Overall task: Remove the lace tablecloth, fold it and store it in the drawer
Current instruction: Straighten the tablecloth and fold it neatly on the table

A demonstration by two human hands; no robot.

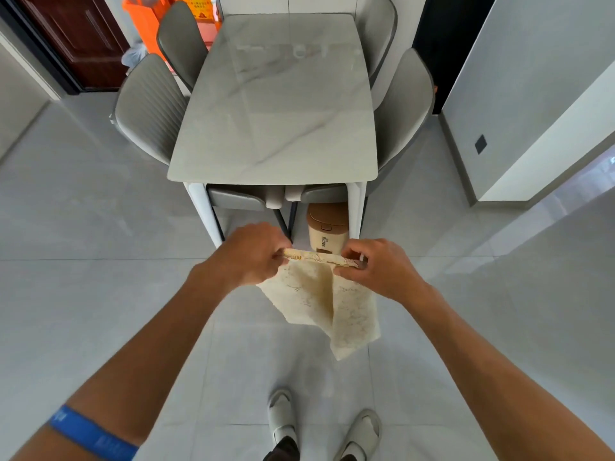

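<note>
The cream lace tablecloth [319,301] hangs folded in the air in front of me, over the floor and short of the table's near end. My left hand [249,254] grips the left end of its bunched top edge. My right hand [376,267] pinches the right end of that edge. The cloth's lower layers dangle below both hands, with one corner reaching lower on the right. The marble dining table [273,104] stands bare ahead. No drawer is in view.
Grey chairs [149,108] stand along both sides of the table, and two more are tucked under its near end. A beige bin with a brown lid [327,227] sits under the table's near edge. My slippered feet [322,427] stand on the tiled floor. A white cabinet [532,94] is at right.
</note>
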